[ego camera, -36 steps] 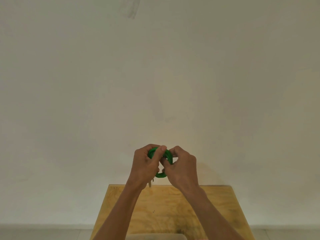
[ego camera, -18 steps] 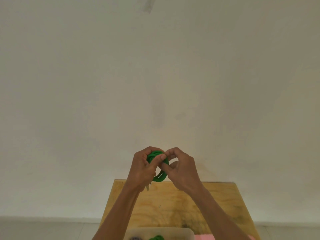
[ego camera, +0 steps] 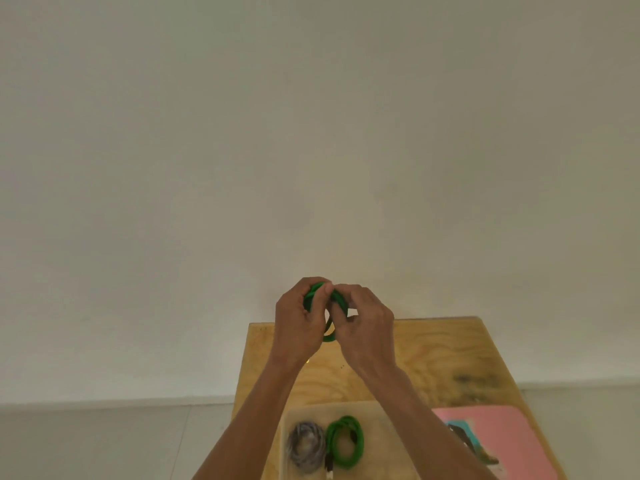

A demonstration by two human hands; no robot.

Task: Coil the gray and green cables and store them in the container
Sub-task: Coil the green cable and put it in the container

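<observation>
I hold the green cable aloft above the table, left hand and right hand both pinching its loops — I should keep them tight before lowering toward the container.

Bare indoor room, possibly a home or a plain workroom; hard to say which. Blank off-white wall, pale tiled floor, one plywood bench set against the wall. A pink mat lies on it.

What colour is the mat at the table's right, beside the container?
Pink mat, with a teal patch near its left edge; only the head view shows it.
</observation>
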